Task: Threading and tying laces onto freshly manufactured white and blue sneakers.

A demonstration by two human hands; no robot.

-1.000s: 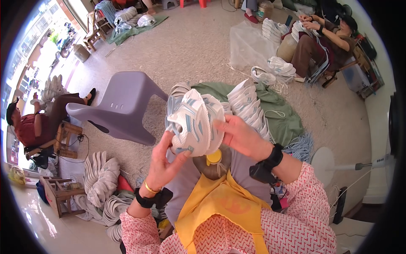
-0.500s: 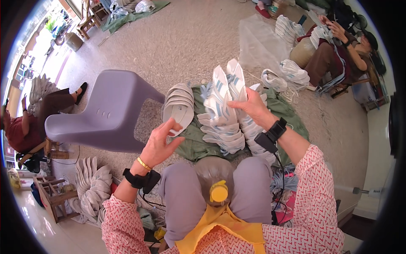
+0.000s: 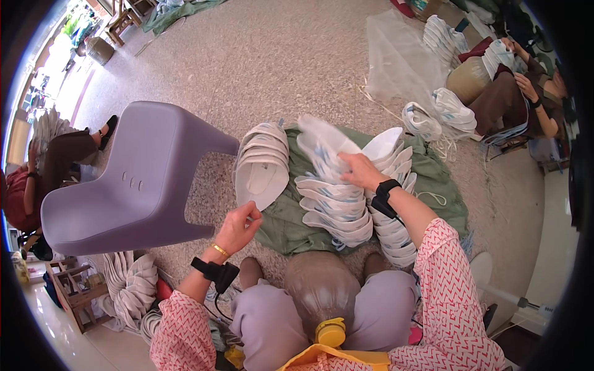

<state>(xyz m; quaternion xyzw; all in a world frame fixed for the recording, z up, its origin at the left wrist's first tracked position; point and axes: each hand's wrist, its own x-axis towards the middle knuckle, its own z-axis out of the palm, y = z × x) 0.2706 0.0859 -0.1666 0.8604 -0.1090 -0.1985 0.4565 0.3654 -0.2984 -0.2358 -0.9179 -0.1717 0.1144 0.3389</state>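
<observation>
My left hand [image 3: 237, 227] is closed, its fingertips pinching the lower edge of the front white shoe upper [image 3: 263, 179] in the left-hand stack. My right hand [image 3: 361, 172] grips a white shoe upper with blue marks [image 3: 325, 145], smeared by motion, above the middle stack. Below it, several nested white-and-blue shoe uppers [image 3: 337, 210] lie in a row on a green cloth [image 3: 278, 232]. Another row of shoe uppers [image 3: 396, 232] runs alongside to the right, partly behind my right wrist.
A large brown bottle with a yellow cap [image 3: 330, 332] stands between my knees. A grey-purple plastic chair [image 3: 145, 161] is at left. A clear plastic sheet [image 3: 402, 59] and more shoe uppers [image 3: 450, 111] lie far right near a seated co-worker. Another person sits far left.
My left hand has closed its fingers at the front upper's edge. My right hand has moved down slightly, its upper swinging left. The view has shifted a little.
</observation>
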